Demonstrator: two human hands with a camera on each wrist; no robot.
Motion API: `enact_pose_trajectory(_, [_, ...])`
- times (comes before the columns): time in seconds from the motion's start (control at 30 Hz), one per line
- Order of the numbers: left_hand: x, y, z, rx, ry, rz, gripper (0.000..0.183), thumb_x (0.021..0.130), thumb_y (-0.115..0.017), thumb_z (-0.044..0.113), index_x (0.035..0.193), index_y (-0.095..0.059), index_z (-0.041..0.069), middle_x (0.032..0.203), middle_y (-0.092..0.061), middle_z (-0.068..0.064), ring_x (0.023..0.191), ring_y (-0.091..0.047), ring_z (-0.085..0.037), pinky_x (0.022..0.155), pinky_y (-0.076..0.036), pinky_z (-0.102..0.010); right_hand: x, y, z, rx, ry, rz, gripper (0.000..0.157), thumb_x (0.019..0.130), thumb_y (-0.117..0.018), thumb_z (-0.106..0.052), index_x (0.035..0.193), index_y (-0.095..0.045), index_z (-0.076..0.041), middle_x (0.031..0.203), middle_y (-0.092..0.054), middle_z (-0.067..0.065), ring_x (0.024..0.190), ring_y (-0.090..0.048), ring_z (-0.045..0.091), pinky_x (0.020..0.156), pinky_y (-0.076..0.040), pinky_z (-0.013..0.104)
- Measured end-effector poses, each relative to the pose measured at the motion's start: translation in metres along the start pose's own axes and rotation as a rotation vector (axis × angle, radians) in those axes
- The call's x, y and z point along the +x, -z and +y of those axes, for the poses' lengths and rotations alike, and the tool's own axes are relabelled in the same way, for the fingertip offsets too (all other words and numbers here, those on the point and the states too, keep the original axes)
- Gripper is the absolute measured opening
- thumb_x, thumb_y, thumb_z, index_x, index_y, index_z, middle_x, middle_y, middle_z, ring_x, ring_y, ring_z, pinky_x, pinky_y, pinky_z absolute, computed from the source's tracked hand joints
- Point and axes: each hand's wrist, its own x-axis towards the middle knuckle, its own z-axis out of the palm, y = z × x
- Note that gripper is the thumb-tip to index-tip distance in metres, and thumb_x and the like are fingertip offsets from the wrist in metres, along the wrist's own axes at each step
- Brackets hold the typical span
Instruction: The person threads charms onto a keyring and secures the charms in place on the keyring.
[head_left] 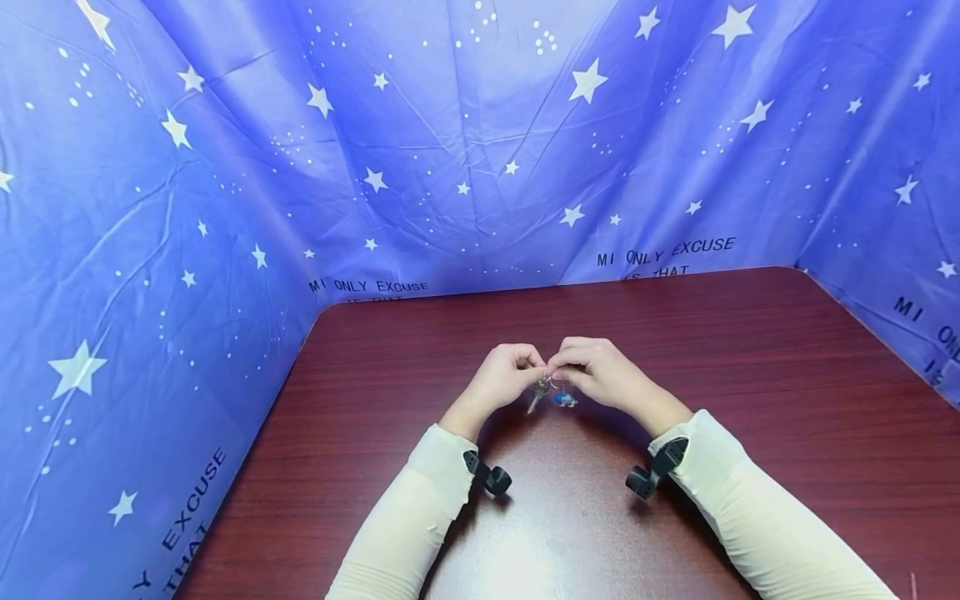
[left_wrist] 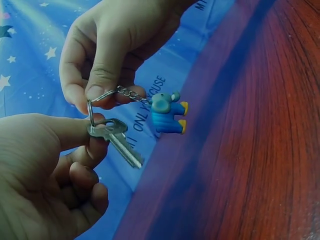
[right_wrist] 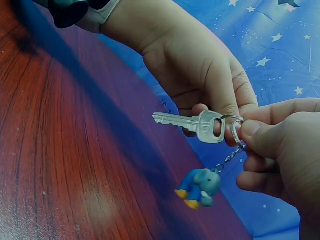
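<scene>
Both hands meet over the table, working on one metal key ring (right_wrist: 237, 134). My right hand (head_left: 600, 367) pinches the ring between thumb and fingertip. From the other side, the thumb and index fingertips of my left hand (head_left: 498, 379) pinch at the ring where the key joins it. A silver key (right_wrist: 185, 121) hangs on the ring by the hole in its head, its toothed blade sticking out freely. A short chain (left_wrist: 131, 93) links the ring to a blue elephant charm (left_wrist: 167, 114) with yellow feet, which dangles clear of the fingers.
The dark red wood-grain table (head_left: 390, 358) lies beneath the hands. A blue star-printed curtain (head_left: 465, 150) surrounds its back and sides. Small black cameras (head_left: 491, 475) are strapped at both wrists, over light sleeves (head_left: 420, 508).
</scene>
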Motion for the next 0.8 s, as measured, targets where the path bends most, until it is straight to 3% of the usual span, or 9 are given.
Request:
enact_pose_trajectory(0.17, [-0.001, 0.000, 0.003, 0.075, -0.020, 0.014, 0.017, 0.093, -0.072, 0.010, 0.076, -0.069, 0.010, 0.067, -0.069, 0.004, 0.062, -0.062, -0.005, 0.058, -0.046, -0.019, 0.000, 0.001, -0.001, -0.004, -0.029, -0.025, 0.019, 0.081, -0.080, 0.004, 0.090, -0.078, -0.013, 0.081, -0.065, -0.007, 0.070, -0.057, 0.003, 0.063, -0.047, 0.017])
enact_pose_trajectory(0.37, [-0.002, -0.001, 0.006, 0.166, -0.058, 0.058, 0.016, 0.093, -0.073, 0.013, 0.077, -0.069, 0.012, 0.068, -0.069, 0.006, 0.060, -0.056, -0.002, 0.056, -0.044, -0.019, 0.001, 0.003, -0.003, -0.019, -0.087, -0.034, 0.018, 0.081, -0.081, 0.001, 0.089, -0.079, -0.014, 0.080, -0.065, -0.009, 0.069, -0.058, 0.002, 0.061, -0.048, 0.021])
enact_pose_trajectory(0.6, [-0.003, -0.003, 0.010, 0.319, -0.140, 0.194, 0.012, 0.094, -0.073, 0.014, 0.082, -0.070, 0.015, 0.073, -0.071, 0.007, 0.060, -0.053, 0.000, 0.056, -0.043, -0.018, 0.006, 0.005, -0.011, 0.050, -0.319, 0.004, 0.012, 0.083, -0.080, -0.003, 0.089, -0.079, -0.014, 0.077, -0.066, -0.007, 0.062, -0.062, 0.004, 0.056, -0.051, 0.024])
enact_pose_trajectory(0.8, [-0.004, -0.004, 0.011, 0.341, -0.155, 0.252, 0.008, 0.094, -0.073, 0.018, 0.086, -0.072, 0.016, 0.074, -0.071, 0.009, 0.063, -0.057, -0.001, 0.058, -0.046, -0.019, 0.006, 0.005, -0.013, 0.143, -0.456, 0.036, 0.009, 0.086, -0.078, -0.003, 0.091, -0.072, -0.008, 0.076, -0.069, -0.001, 0.061, -0.067, 0.016, 0.055, -0.054, 0.027])
